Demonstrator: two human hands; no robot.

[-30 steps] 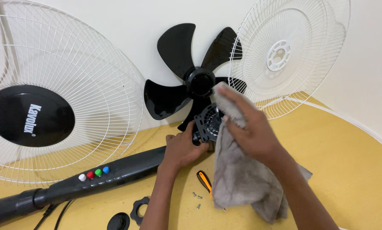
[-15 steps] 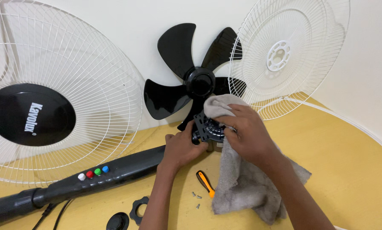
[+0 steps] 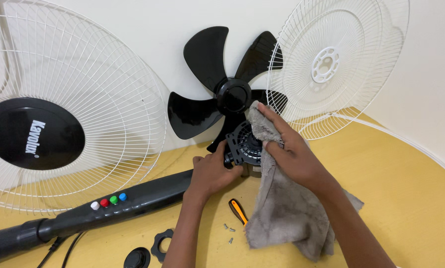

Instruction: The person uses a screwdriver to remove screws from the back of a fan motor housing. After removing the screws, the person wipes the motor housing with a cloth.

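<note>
Right hand [image 3: 294,154] presses a grey cloth [image 3: 287,208] against the upper right side of the black fan motor [image 3: 244,144], fingers laid nearly flat over the fabric, thumb tucked beneath it. Left hand [image 3: 212,173] is closed around the motor's left side, steadying it where it joins the black fan body [image 3: 108,208] lying on the yellow table [image 3: 406,188]. Judged step: wiping the motor housing. A next move would call for keeping the left grip firm while the cloth travels round the vented face.

Behind the motor, 1 black 5-bladed propeller [image 3: 222,94] leans on the wall, with 2 white wire guards, left [image 3: 98,99] and right [image 3: 331,64] of it. Just below the motor lie an orange-handled screwdriver [image 3: 238,211] and 3 small screws [image 3: 229,233]; further left below, 2 black plastic nuts [image 3: 150,250].
</note>
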